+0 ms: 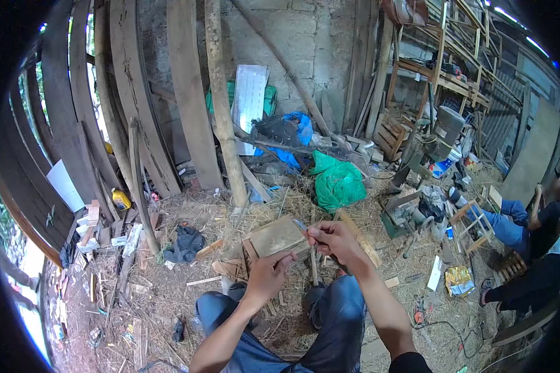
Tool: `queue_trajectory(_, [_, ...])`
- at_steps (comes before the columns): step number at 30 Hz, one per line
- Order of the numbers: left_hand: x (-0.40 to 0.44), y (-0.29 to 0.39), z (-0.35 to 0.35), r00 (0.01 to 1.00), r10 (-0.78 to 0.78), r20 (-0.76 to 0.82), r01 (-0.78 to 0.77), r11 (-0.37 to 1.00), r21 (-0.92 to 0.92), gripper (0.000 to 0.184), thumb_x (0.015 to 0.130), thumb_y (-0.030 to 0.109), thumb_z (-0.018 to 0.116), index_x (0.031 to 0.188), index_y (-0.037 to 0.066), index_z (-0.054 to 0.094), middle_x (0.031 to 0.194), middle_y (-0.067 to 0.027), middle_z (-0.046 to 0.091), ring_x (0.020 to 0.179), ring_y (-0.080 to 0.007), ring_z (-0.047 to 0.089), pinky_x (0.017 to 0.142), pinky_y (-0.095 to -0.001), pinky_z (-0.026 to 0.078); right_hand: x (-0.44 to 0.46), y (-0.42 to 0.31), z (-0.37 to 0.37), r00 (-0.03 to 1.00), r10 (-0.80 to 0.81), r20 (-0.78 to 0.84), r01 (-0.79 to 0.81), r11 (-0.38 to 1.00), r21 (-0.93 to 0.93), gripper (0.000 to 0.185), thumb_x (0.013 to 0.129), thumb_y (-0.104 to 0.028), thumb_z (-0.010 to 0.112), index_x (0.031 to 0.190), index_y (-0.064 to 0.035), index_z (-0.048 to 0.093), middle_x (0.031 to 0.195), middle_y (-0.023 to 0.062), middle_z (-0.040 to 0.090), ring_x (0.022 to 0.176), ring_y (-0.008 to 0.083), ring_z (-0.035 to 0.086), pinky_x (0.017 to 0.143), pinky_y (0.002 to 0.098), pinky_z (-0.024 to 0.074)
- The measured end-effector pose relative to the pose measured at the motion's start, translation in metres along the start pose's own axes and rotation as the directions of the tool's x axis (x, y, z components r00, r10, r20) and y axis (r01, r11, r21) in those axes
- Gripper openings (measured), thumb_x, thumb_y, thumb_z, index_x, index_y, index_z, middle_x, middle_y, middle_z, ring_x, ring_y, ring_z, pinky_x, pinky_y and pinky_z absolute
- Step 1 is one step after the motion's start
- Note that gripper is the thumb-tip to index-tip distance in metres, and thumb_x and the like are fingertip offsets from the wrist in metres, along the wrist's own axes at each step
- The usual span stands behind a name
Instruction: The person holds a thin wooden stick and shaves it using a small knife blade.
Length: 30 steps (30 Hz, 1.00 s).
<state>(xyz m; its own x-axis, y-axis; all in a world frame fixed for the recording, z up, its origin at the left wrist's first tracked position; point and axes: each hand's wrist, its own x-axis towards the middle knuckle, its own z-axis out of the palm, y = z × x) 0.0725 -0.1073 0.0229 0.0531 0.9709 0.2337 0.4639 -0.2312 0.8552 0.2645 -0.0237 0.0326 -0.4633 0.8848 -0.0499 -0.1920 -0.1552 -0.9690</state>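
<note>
My right hand [336,241] is closed around a small thin item [299,224] with a bluish-grey end, which points up and to the left; its exact kind is too small to make out. Just left of it, my left hand [269,278] has its fingers pressed together in a pinch. Whatever lies between those fingertips, if anything, cannot be seen. Beyond both hands, near my knees, sits a low wooden block or box [274,237] with a flat, worn top. My hands partly cover its near side.
Straw and wood scraps litter the ground. A green plastic bag [338,181] lies ahead, a black bag [184,244] to the left. A wooden post [223,112] stands in front. At right are a machine [443,133], a small wooden frame [471,225] and seated people [544,217].
</note>
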Motion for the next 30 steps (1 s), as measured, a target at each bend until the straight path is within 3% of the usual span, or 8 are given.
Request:
queue_trajectory(3, [-0.001,-0.007,0.004,0.994,-0.070,0.085,0.076,0.994,-0.073,0.013,0.089,0.008,0.054,0.095,0.004,0.065,0.066,-0.0092,0.059,0.061,-0.0154,0.056,0.060,-0.0312,0.044,0.006,0.005,-0.012,1.000,0.010,-0.008,-0.011,0.998,-0.060,0.020,0.092,-0.019,0.057,0.086,-0.0009,0.063,0.070,-0.0017,0.058,0.050,0.0032,0.041,0.044,0.0191,0.0312])
queue_trajectory(5, [-0.007,-0.014,0.004,0.993,-0.061,0.098,0.071,0.992,-0.101,0.013,0.089,0.007,0.054,0.095,0.004,0.065,0.065,-0.0072,0.058,0.061,-0.0129,0.054,0.059,-0.0301,0.043,0.011,0.004,-0.032,0.927,-0.147,-0.345,0.081,0.977,-0.198,0.019,0.092,-0.018,0.056,0.088,-0.0018,0.063,0.070,-0.0020,0.057,0.050,0.0033,0.041,0.043,0.0184,0.0298])
queue_trajectory(8, [-0.014,-0.023,-0.008,1.000,0.014,-0.025,-0.017,0.991,-0.135,0.017,0.093,0.014,0.054,0.094,0.001,0.065,0.062,0.0013,0.053,0.059,-0.0063,0.049,0.054,-0.0238,0.038,0.007,-0.005,-0.082,0.925,-0.169,-0.339,0.208,0.975,0.080,0.017,0.092,-0.017,0.055,0.096,-0.0032,0.064,0.071,-0.0015,0.057,0.050,0.0032,0.040,0.044,0.0179,0.0286])
queue_trajectory(11, [-0.005,-0.025,-0.004,0.998,-0.062,0.023,0.065,0.987,-0.145,0.018,0.093,0.015,0.053,0.096,0.002,0.066,0.061,0.0010,0.053,0.059,-0.0073,0.050,0.055,-0.0239,0.040,-0.008,-0.006,-0.031,0.970,-0.011,-0.241,0.006,1.000,-0.022,0.020,0.091,-0.018,0.056,0.102,-0.0032,0.063,0.072,-0.0019,0.057,0.050,0.0028,0.039,0.044,0.0173,0.0277])
queue_trajectory(19, [0.003,-0.003,0.007,0.990,-0.071,0.125,0.088,0.987,-0.137,0.018,0.092,0.016,0.054,0.095,0.004,0.066,0.060,0.0010,0.051,0.058,-0.0066,0.048,0.053,-0.0241,0.038,0.000,0.017,-0.018,1.000,-0.003,-0.027,0.003,1.000,0.005,0.022,0.091,-0.021,0.058,0.096,-0.0002,0.064,0.068,-0.0030,0.057,0.051,0.0027,0.039,0.044,0.0182,0.0291])
queue_trajectory(23, [0.006,-0.019,0.007,0.992,-0.026,0.127,0.047,0.985,-0.167,0.019,0.092,0.017,0.054,0.094,0.003,0.066,0.061,0.0017,0.051,0.057,-0.0066,0.047,0.052,-0.0236,0.037,0.019,0.022,-0.043,0.939,-0.125,-0.320,0.125,0.992,-0.021,0.021,0.092,-0.020,0.057,0.096,-0.0006,0.063,0.073,-0.0023,0.058,0.051,0.0015,0.039,0.043,0.0176,0.0267])
queue_trajectory(26, [0.000,-0.033,-0.004,0.990,-0.111,0.089,0.126,0.974,-0.186,0.020,0.092,0.017,0.054,0.093,0.001,0.066,0.062,0.0018,0.051,0.056,-0.0063,0.046,0.051,-0.0234,0.036,0.019,0.005,-0.088,0.911,-0.189,-0.366,0.237,0.968,0.088,0.021,0.092,-0.020,0.057,0.102,-0.0024,0.063,0.075,-0.0019,0.057,0.051,0.0020,0.039,0.044,0.0175,0.0267])
queue_trajectory(30, [0.008,-0.026,-0.002,0.998,-0.065,-0.021,0.063,0.994,-0.092,0.015,0.089,0.013,0.056,0.094,0.003,0.067,0.063,-0.0075,0.061,0.053,-0.0140,0.053,0.055,-0.0296,0.043,0.002,0.001,-0.027,0.982,-0.042,-0.181,0.054,0.997,0.059,0.025,0.092,-0.020,0.057,0.110,-0.0041,0.062,0.074,-0.0015,0.056,0.051,0.0039,0.037,0.044,0.0183,0.0266])
